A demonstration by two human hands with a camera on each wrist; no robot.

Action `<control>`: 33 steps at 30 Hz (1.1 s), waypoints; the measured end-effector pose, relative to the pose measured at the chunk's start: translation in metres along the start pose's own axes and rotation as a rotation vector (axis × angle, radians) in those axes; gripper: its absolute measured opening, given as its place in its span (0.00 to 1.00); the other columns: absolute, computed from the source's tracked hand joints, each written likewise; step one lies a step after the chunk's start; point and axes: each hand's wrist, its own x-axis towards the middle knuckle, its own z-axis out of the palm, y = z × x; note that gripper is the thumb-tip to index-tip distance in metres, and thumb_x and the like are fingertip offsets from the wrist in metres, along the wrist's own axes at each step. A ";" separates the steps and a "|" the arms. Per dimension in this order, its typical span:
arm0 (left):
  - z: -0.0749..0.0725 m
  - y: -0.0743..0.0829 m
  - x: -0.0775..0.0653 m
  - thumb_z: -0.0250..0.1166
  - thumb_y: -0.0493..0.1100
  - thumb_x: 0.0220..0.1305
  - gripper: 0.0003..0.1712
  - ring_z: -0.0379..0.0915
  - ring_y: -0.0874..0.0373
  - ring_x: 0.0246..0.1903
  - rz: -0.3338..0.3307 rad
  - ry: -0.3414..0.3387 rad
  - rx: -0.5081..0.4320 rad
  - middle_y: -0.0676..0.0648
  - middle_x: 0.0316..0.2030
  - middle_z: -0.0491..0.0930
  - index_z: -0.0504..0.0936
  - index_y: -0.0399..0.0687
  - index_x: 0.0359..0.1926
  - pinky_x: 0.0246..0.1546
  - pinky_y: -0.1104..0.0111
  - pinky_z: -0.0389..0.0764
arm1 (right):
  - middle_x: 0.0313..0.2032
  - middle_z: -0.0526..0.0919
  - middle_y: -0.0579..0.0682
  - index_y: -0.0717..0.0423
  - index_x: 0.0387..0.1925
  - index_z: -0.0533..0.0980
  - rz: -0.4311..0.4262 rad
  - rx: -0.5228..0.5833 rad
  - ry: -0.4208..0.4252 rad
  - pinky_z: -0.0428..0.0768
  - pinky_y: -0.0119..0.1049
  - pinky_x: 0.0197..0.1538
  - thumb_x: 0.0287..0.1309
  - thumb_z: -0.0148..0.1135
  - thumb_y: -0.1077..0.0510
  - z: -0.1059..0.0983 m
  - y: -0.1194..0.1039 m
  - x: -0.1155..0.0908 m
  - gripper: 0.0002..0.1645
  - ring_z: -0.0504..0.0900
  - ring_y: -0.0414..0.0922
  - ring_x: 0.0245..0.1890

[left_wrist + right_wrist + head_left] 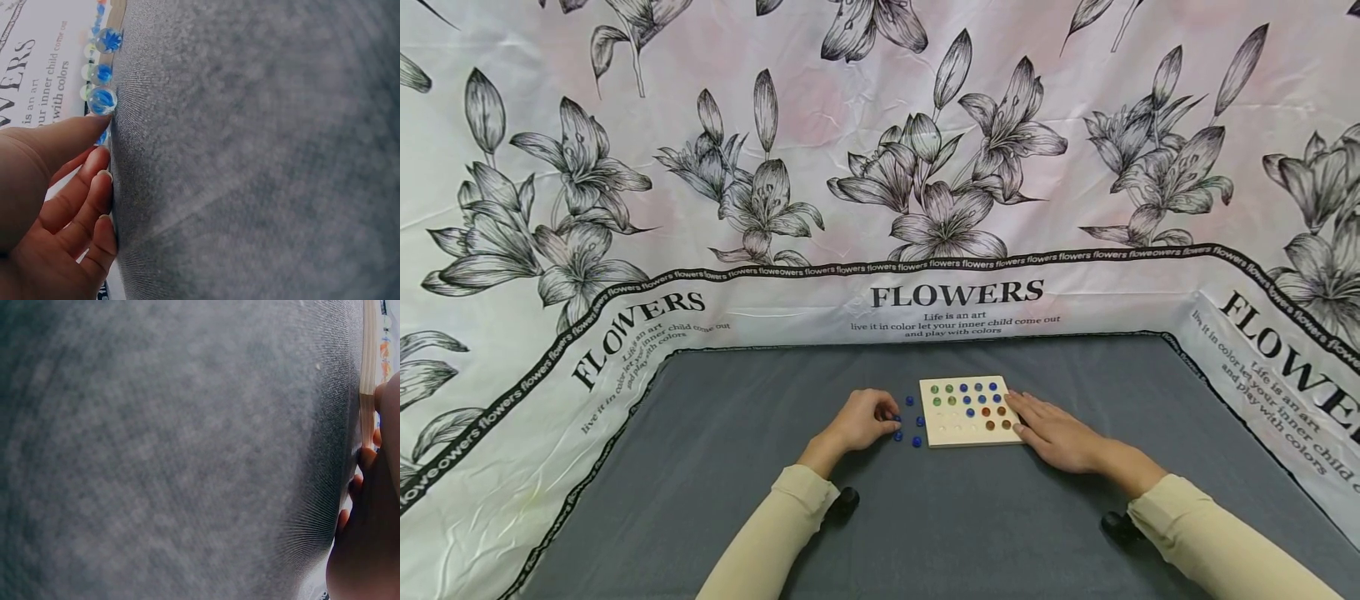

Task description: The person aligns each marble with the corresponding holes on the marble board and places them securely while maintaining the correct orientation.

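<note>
My left hand point(863, 419) is at the left of a pale wooden board point(952, 437), with thumb and index finger pinching a blue marble point(100, 137) low at the cloth. The fingers partly hide it. Several other loose blue marbles point(917, 442) lie between this hand and the board; in the left wrist view, a clear glass marble with a blue swirl point(102, 100) sits just beyond the thumb. My right hand point(1060, 432) rests along the board's right edge, fingers extended over it. Green marbles point(950, 401), blue marbles point(980, 399) and orange-brown marbles point(989, 425) sit in the board's rows.
Bare round hollows show at the board's front left. A grey cloth point(970, 517) covers the table. Behind and at the sides hangs a white curtain point(790, 308) printed with flowers and lettering. Dark wrist devices point(844, 505) sit under both cuffs.
</note>
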 end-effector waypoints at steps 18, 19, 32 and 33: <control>-0.007 0.002 -0.002 0.73 0.37 0.64 0.05 0.75 0.61 0.29 0.013 0.046 -0.024 0.51 0.30 0.81 0.85 0.43 0.38 0.33 0.67 0.77 | 0.79 0.53 0.60 0.60 0.80 0.52 -0.022 -0.024 0.014 0.53 0.62 0.75 0.82 0.39 0.43 0.003 0.007 0.003 0.38 0.51 0.62 0.78; -0.007 0.003 -0.002 0.73 0.37 0.64 0.05 0.75 0.61 0.29 0.013 0.046 -0.026 0.51 0.30 0.81 0.85 0.43 0.38 0.33 0.67 0.77 | 0.79 0.53 0.60 0.60 0.80 0.52 -0.020 -0.024 0.013 0.53 0.62 0.75 0.82 0.39 0.42 0.003 0.007 0.003 0.38 0.51 0.62 0.78; -0.008 0.018 -0.002 0.71 0.38 0.66 0.06 0.76 0.61 0.31 0.019 0.036 -0.080 0.51 0.33 0.81 0.85 0.41 0.42 0.34 0.67 0.78 | 0.79 0.53 0.60 0.60 0.80 0.52 -0.018 -0.013 0.004 0.53 0.62 0.74 0.82 0.40 0.42 0.000 0.006 0.002 0.38 0.51 0.62 0.78; -0.008 0.019 -0.002 0.71 0.38 0.66 0.07 0.76 0.61 0.31 0.018 0.034 -0.081 0.51 0.33 0.81 0.85 0.41 0.42 0.34 0.67 0.78 | 0.79 0.53 0.60 0.60 0.80 0.52 -0.019 -0.013 0.004 0.53 0.63 0.74 0.82 0.40 0.43 0.000 0.006 0.002 0.38 0.51 0.62 0.78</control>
